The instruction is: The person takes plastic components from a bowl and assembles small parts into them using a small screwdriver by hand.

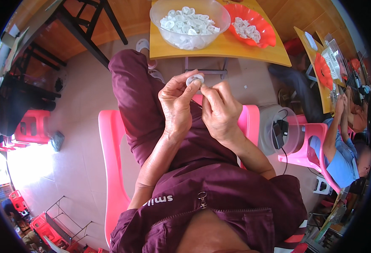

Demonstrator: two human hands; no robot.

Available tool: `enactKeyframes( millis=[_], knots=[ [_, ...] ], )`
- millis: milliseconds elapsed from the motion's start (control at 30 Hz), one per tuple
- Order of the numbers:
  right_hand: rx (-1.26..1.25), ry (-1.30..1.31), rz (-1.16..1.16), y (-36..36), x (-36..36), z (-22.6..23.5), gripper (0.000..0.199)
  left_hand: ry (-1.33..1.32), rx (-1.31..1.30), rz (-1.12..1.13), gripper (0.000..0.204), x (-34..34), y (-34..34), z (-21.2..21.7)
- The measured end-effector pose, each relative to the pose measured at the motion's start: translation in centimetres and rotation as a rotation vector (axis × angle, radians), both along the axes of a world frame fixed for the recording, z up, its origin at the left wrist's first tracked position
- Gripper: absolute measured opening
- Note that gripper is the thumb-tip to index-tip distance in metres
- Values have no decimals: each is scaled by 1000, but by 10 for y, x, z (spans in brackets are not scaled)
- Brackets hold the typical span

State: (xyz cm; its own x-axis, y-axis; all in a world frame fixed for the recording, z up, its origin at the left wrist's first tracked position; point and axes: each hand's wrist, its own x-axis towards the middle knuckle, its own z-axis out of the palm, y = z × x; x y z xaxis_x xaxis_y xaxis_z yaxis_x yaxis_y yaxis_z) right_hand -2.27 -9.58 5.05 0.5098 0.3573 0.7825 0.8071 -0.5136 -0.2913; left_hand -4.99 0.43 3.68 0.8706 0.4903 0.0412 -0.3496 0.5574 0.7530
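A small round white plastic piece [195, 79] is held up over my lap, just short of the table. My left hand [177, 101] pinches it between thumb and fingers. From the other side my right hand [221, 107] is closed, its thumb and forefinger meeting at the lower edge of the piece; whether they grip a smaller part there is too small to tell. On the table beyond stands a clear plastic bowl [189, 41] heaped with white pieces [185, 21]. Beside it to the right, a red scalloped dish [269, 31] carries more small white parts [246, 30].
The yellow table [236, 51] has its near edge just beyond my hands. A clear tub [293, 130] with black adapters and a cord stands at my right. Farther right, a person in blue [339, 156] sits on a pink chair at another table. Dark table legs [82, 38] rise at the far left.
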Motion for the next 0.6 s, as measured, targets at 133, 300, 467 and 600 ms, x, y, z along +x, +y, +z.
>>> enactKeyframes(
  millis=[133,300,467,600],
  knots=[
    [0,-27,8,3,3,-5,18,-1,-8,10,20,0,1,-5],
    [28,85,13,-1,1,3,21,29,-27,6,23,0,-1,-3],
    [35,111,24,-5,0,7,24,17,-51,-91,28,-3,2,0],
    [1,123,7,-6,-1,9,25,37,-41,-98,28,-2,3,-3]
  ],
)
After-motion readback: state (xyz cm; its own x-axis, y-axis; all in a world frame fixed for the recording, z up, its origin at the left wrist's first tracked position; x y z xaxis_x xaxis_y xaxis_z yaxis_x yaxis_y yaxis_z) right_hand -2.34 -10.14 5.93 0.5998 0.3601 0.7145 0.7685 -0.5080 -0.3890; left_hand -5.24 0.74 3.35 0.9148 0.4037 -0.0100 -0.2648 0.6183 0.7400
